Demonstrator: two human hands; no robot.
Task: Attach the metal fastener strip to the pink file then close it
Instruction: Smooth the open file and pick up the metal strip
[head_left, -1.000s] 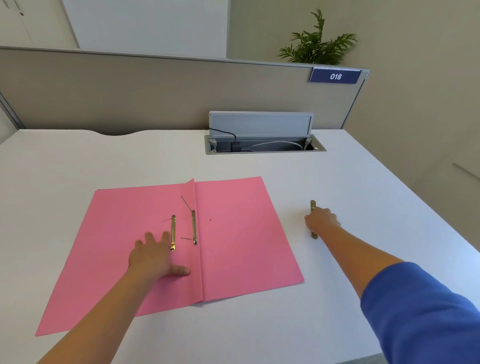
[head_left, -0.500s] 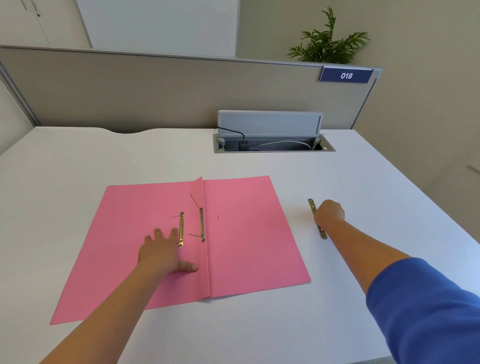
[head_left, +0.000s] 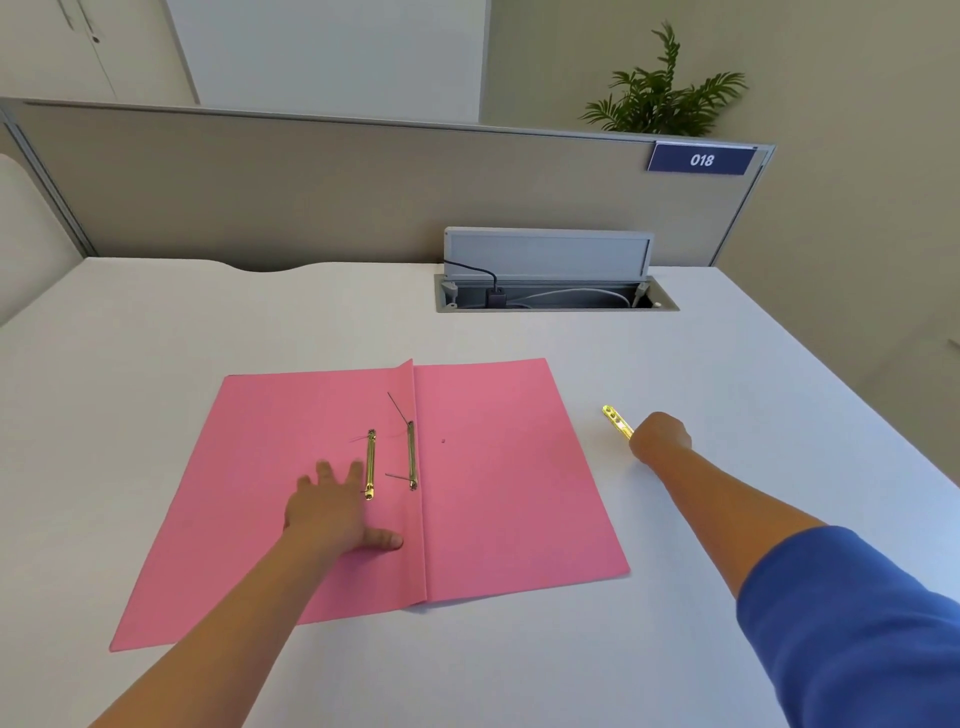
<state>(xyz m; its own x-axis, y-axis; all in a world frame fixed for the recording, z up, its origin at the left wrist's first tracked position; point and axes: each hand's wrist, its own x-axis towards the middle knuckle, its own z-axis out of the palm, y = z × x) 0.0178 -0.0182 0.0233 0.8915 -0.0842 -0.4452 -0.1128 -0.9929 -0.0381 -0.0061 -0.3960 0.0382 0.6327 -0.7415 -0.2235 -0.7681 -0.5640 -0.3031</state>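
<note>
The pink file (head_left: 493, 467) lies open and flat on the white desk (head_left: 208, 322). Two brass fastener bars (head_left: 370, 462) (head_left: 411, 454) sit near its centre fold, with thin prongs sticking up beside them. My left hand (head_left: 332, 512) presses flat on the left half of the file, fingers spread, just left of the bars. To the right of the file, my right hand (head_left: 661, 436) is closed over a loose brass fastener strip (head_left: 615, 420). Only the strip's far end with its holes shows; it seems raised a little off the desk.
An open cable hatch (head_left: 556, 296) with a raised lid and cords is set into the desk at the back. A grey partition (head_left: 311, 187) with a blue "018" tag (head_left: 701, 160) runs behind it. The desk's right edge slants past my right arm.
My right hand has closed on the fastener strip and turned it, so its far end now points up-left. My left hand stays pressed on the file. The camera shifted slightly left.
</note>
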